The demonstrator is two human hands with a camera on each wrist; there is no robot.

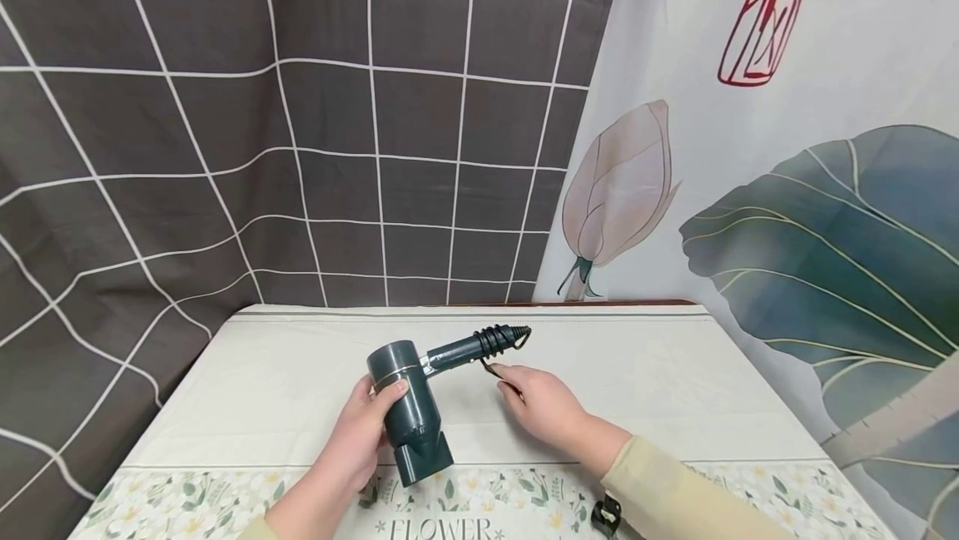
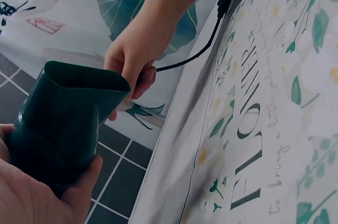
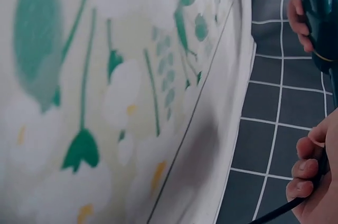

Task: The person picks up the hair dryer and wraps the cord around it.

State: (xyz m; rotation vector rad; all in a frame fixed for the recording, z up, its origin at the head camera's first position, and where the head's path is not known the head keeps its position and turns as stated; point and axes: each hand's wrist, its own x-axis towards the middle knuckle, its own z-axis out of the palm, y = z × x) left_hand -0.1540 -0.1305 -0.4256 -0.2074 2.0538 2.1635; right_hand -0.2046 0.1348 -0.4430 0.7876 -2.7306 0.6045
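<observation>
A dark green hair dryer [image 1: 414, 415] hangs over the table, its nozzle [image 1: 423, 458] pointing down and its handle [image 1: 453, 354] slanting up to the right. My left hand [image 1: 360, 428] grips the barrel, thumb across the front. Several turns of black cord [image 1: 493, 341] wrap the end of the handle. Just below that end, my right hand [image 1: 545, 408] pinches a loose length of the cord. In the right wrist view its curled fingers [image 3: 305, 168] close round the cord [image 3: 280, 212]. The left wrist view shows the cord [image 2: 187, 63] running back toward the right sleeve.
A white cloth with a flower-print border [image 1: 232, 490] covers the table [image 1: 637, 374]. Behind it hang a dark grid-patterned curtain [image 1: 419, 116] and a white curtain with leaf and bud prints [image 1: 644, 49]. A black device [image 1: 606, 515] is at the right sleeve.
</observation>
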